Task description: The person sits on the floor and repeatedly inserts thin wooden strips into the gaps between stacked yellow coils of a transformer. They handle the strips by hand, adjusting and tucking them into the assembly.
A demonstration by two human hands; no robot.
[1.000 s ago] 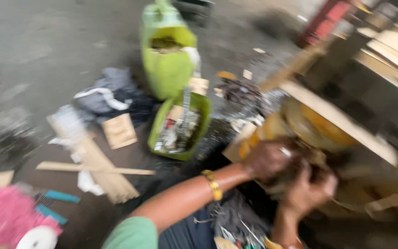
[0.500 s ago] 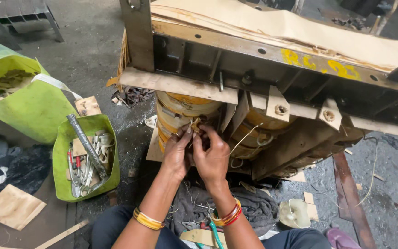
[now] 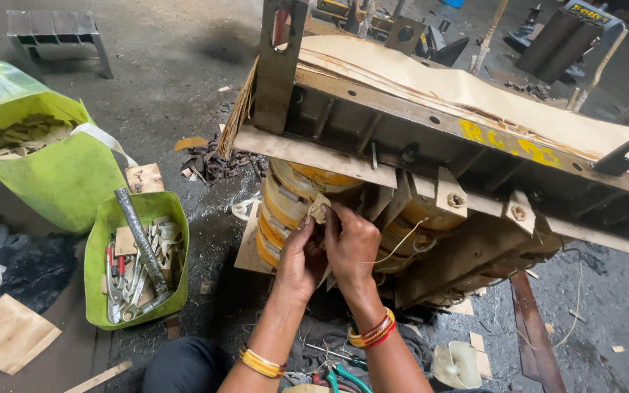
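The light is soft daylight, even and not strong, and it seems to come from above and from the far side. The concrete floor point(image 3: 169, 65) is grey and a little shiny near the top left, without hard glare. Under the metal frame point(image 3: 431, 145) there is deep shadow, and the yellow coils point(image 3: 293, 196) there look darker. The left hand point(image 3: 301, 260) and the right hand point(image 3: 352, 244) are sharp and well lit. The green tool tray point(image 3: 176, 218) is also clear. Toward the edges straight lines bend a little, and the far top right corner is softer.
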